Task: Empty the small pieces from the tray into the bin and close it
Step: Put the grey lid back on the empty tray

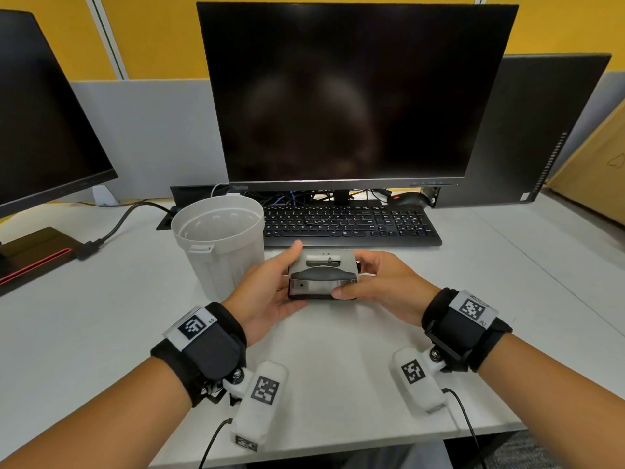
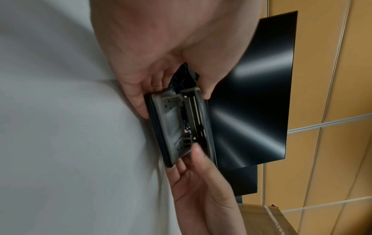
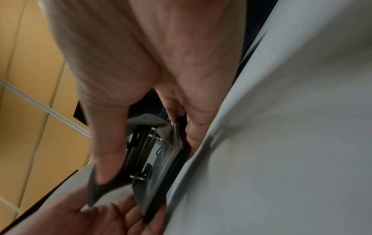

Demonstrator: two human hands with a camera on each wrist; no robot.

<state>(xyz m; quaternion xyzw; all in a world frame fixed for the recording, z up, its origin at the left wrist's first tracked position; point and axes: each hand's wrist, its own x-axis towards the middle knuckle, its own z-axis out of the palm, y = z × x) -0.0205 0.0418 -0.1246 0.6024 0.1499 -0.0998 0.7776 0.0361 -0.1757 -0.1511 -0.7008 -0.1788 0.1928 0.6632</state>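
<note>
You have the hole punch (image 1: 323, 278) between both hands, low over the white worktop (image 1: 338, 350) and just in front of the keyboard (image 1: 350, 222); your left hand (image 1: 267, 292) wraps its left end, thumb up along the far corner and fingers curled underneath; your right hand (image 1: 378, 284) clamps the right end, thumb pressed on the near edge, fingers curled round the far side; so both hands are closed on the punch, neither one free. The punch sits roughly level, grey top plate facing you, dark handle across its middle; from the left wrist view you see its underside (image 2: 179, 127), a grey base with metal pins and a dark rim, and your right hand's fingers (image 2: 198, 152) touch its lower corner; whether the tray underneath is on or off I cannot tell. The right wrist view is blurred, but the punch (image 3: 153, 152) shows there edge-on, with your right thumb (image 3: 106, 151) laid along it and your left hand (image 3: 112, 214) beneath. The white bin (image 1: 220, 245) stands upright and open just to the left of the punch, right beside your left hand; its inside looks pale and bare from the head view; no lid shows on it. Behind all this the big dark monitor (image 1: 348, 93) stands over the keyboard; a second monitor (image 1: 44, 120) stands at far left.
</note>
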